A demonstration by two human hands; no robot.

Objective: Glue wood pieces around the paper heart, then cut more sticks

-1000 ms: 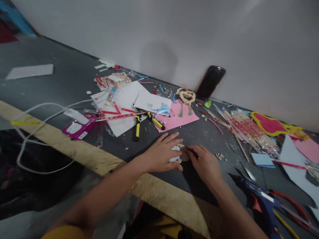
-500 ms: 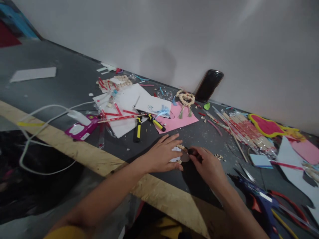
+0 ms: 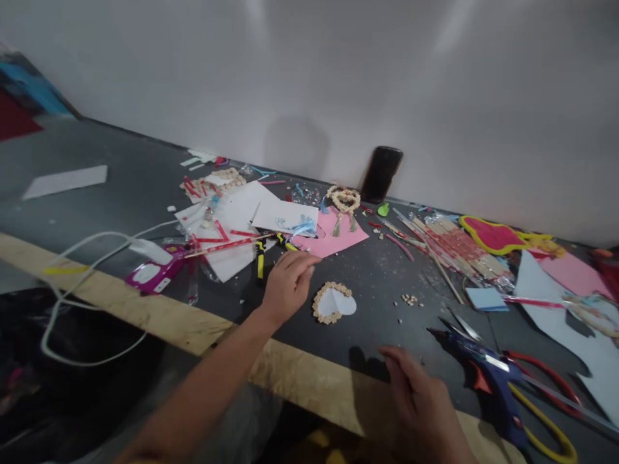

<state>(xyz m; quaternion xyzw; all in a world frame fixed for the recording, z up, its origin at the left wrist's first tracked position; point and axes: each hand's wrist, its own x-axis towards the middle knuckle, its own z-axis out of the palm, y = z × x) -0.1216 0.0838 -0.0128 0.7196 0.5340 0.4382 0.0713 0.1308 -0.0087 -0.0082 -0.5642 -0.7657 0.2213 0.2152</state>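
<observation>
Both lifted off the bead-rimmed paper heart [image 3: 333,302] since a moment ago, lying bare near the tabletop's front edge. Left hand [image 3: 286,284] beside it, fingers loose, empty; right hand [image 3: 420,397] drawn back, open, empty.

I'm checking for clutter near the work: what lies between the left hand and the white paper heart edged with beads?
In the head view, only bare dark tabletop separates the left hand from the paper heart; they sit close but apart.
</observation>
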